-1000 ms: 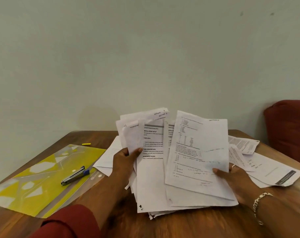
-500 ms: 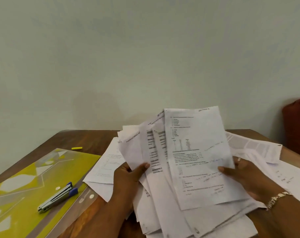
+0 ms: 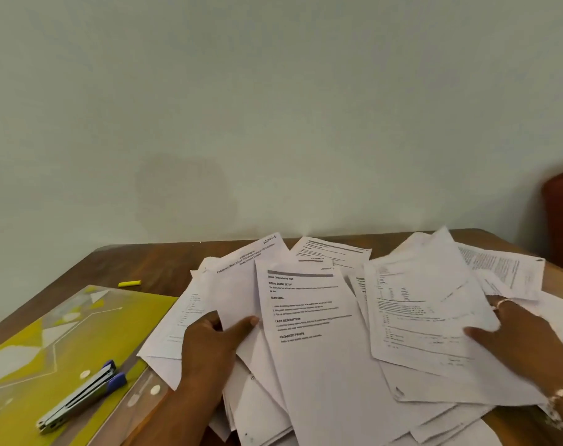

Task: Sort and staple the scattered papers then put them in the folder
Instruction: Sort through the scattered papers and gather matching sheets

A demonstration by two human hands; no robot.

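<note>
Wooden table — stapler on folder, blue end pointing away-right.

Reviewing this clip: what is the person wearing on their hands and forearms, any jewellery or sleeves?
The right hand has a light metallic ring on one finger and a pale chain-link bracelet at the wrist. The left hand shows no ring or bracelet on the parts in view. Both forearms are bare; no sleeve reaches into the head view. No gloves, no watch visible.
</note>
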